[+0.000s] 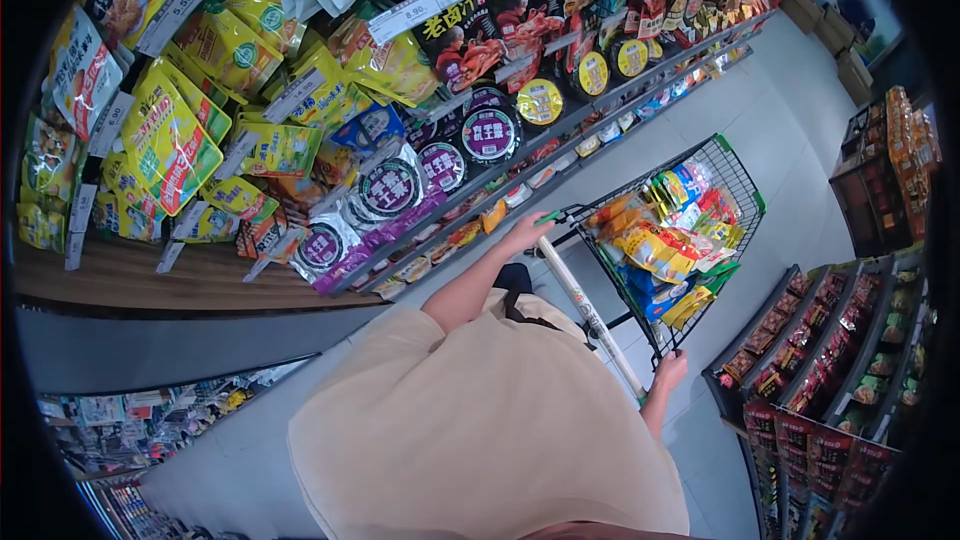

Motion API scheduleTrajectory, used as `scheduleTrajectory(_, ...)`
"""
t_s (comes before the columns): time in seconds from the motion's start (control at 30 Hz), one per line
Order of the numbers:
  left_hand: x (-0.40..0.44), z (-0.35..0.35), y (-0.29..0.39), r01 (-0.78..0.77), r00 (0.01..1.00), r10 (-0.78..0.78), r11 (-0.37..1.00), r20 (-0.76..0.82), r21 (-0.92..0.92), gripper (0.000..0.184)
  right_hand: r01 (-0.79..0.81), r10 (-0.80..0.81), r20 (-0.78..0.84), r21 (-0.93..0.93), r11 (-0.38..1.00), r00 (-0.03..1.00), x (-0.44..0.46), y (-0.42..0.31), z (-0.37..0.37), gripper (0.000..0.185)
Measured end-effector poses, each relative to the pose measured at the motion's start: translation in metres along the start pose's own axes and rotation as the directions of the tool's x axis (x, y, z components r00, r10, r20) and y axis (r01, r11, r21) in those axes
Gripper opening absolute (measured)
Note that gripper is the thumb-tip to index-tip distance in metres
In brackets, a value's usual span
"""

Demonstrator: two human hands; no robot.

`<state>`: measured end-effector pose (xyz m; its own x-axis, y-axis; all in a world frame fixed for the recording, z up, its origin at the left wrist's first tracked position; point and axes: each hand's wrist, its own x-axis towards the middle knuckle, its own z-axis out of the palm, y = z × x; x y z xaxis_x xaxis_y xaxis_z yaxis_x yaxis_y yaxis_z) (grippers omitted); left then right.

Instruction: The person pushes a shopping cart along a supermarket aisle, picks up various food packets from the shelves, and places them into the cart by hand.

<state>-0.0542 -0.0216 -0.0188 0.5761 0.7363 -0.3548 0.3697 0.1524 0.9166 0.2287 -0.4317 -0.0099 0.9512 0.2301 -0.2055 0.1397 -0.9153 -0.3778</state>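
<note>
A wire shopping cart (762, 206) with green corners stands in front of me, heaped with bagged snacks (660, 245) in yellow, orange, blue and red packaging. Its pale push handle (592, 315) runs slantwise across the view. My left hand (530, 231) is closed around the handle's upper end, by the green grip. At the lower end, my right hand (671, 370) is closed around the other side of the handle. Part of the fingers of both hands is hidden by the backs of the hands.
Shelves on the left hold yellow snack bags (165, 140), round purple-labelled tubs (490, 135) and price tags (432, 5). A tiered rack (840, 350) of packets stands at the lower right, with a display of orange packets (905, 155) beyond. Grey tiled floor (740, 105) runs between them.
</note>
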Motion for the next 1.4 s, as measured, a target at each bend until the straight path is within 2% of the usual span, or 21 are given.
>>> scheduleTrajectory(0.03, -0.002, -0.002, 0.001, -0.040, 0.999, 0.040, 0.998, -0.011, 0.045, 0.051, 0.004, -0.004, -0.005, -0.002, 1.000, 1.000, 0.002, 0.005, 0.009, 0.032)
scheduleTrajectory(0.1, -0.007, -0.006, 0.003, -0.084, 0.996, 0.087, 0.993, -0.027, 0.079, 0.053, 0.235, -0.222, -0.374, -0.012, 0.972, 0.900, 0.009, 0.013, 0.027, 0.034)
scheduleTrajectory(0.13, -0.010, -0.009, 0.002, -0.056, 0.998, 0.057, 0.997, -0.016, 0.062, 0.053, 0.180, -0.143, -0.296, 0.101, 0.979, 0.945, 0.001, -0.009, 0.017, 0.040)
scheduleTrajectory(0.17, -0.015, -0.013, 0.000, -0.025, 1.000, 0.025, 0.999, -0.004, 0.044, 0.053, 0.190, -0.153, -0.298, 0.098, 0.977, 0.942, -0.007, -0.031, 0.015, 0.040)
scheduleTrajectory(0.2, -0.020, -0.018, -0.002, -0.026, 1.000, 0.027, 0.999, -0.012, 0.038, 0.053, 0.296, -0.223, -0.343, 0.178, 0.938, 0.913, -0.014, -0.050, 0.015, 0.041)
scheduleTrajectory(0.27, -0.034, -0.030, -0.004, -0.002, 1.000, 0.005, 0.989, 0.020, -0.151, 0.049, 0.449, -0.310, -0.398, 0.328, 0.831, 0.864, -0.033, -0.095, 0.016, 0.042)
scheduleTrajectory(0.33, -0.055, -0.047, 0.006, -0.015, 1.000, 0.014, 0.986, -0.007, -0.168, 0.049, 0.517, -0.394, -0.344, 0.445, 0.731, 0.852, -0.048, -0.137, 0.022, 0.040)
scheduleTrajectory(0.37, -0.067, -0.056, 0.015, -0.031, 0.999, 0.026, 0.983, -0.029, -0.179, 0.048, 0.519, -0.398, -0.341, 0.446, 0.729, 0.852, -0.060, -0.161, 0.019, 0.040)
scheduleTrajectory(0.43, -0.082, -0.079, 0.026, -0.062, 0.997, 0.051, 0.975, -0.055, -0.212, 0.048, 0.491, -0.523, -0.138, 0.600, 0.632, 0.841, -0.082, -0.205, 0.012, 0.038)
scheduleTrajectory(0.5, -0.098, -0.098, 0.043, -0.097, 0.993, 0.077, 0.964, -0.089, -0.247, 0.048, 0.477, -0.594, -0.003, 0.599, 0.643, 0.804, -0.092, -0.229, 0.020, 0.038)
scheduleTrajectory(0.53, -0.107, -0.107, 0.057, -0.138, 0.984, 0.092, 0.936, -0.154, -0.323, 0.047, 0.561, -0.675, -0.048, 0.602, 0.568, 0.736, -0.095, -0.239, 0.028, 0.039)
scheduleTrajectory(0.57, -0.116, -0.116, 0.071, -0.185, 0.970, 0.103, 0.901, -0.220, -0.393, 0.045, 0.554, -0.710, -0.034, 0.652, 0.518, 0.704, -0.097, -0.248, 0.035, 0.038)
scheduleTrajectory(0.63, -0.131, -0.135, 0.095, -0.227, 0.953, 0.119, 0.890, -0.280, -0.395, 0.043, 0.583, -0.767, -0.022, 0.664, 0.468, 0.641, -0.106, -0.269, 0.034, 0.037)
scheduleTrajectory(0.7, -0.141, -0.155, 0.109, -0.354, 0.893, 0.163, 0.830, -0.420, -0.431, 0.043, 0.556, -0.780, 0.035, 0.682, 0.476, 0.625, -0.112, -0.288, 0.028, 0.034)
scheduleTrajectory(0.77, -0.151, -0.175, 0.122, -0.381, 0.867, 0.169, 0.831, -0.469, -0.406, 0.047, 0.529, -0.792, 0.094, 0.697, 0.485, 0.603, -0.111, -0.302, 0.027, 0.031)
scheduleTrajectory(0.83, -0.158, -0.196, 0.130, -0.492, 0.802, 0.224, 0.774, -0.554, -0.398, 0.047, 0.549, -0.812, 0.155, 0.665, 0.507, 0.563, -0.106, -0.316, 0.031, 0.026)
scheduleTrajectory(0.9, -0.168, -0.210, 0.139, -0.540, 0.748, 0.216, 0.748, -0.628, -0.386, 0.046, 0.537, -0.830, 0.132, 0.706, 0.462, 0.541, -0.106, -0.333, 0.037, 0.021)
scheduleTrajectory(1.0, -0.177, -0.231, 0.140, -0.680, 0.630, 0.234, 0.628, -0.741, -0.379, 0.047, 0.521, -0.850, 0.223, 0.707, 0.478, 0.477, -0.104, -0.358, 0.040, 0.020)
scheduleTrajectory(1.1, -0.186, -0.245, 0.132, -0.742, 0.566, 0.236, 0.563, -0.790, -0.364, 0.048, 0.477, -0.859, 0.281, 0.737, 0.478, 0.427, -0.104, -0.379, 0.050, 0.019)
scheduleTrajectory(1.23, -0.201, -0.248, 0.132, -0.738, 0.533, 0.211, 0.590, -0.820, -0.328, 0.049, 0.417, -0.881, 0.346, 0.784, 0.460, 0.322, -0.111, -0.397, 0.061, 0.018)
scheduleTrajectory(1.4, -0.215, -0.247, 0.122, -0.725, 0.527, 0.181, 0.606, -0.830, -0.328, 0.051, 0.486, -0.901, 0.370, 0.758, 0.435, 0.228, -0.124, -0.407, 0.061, 0.016)
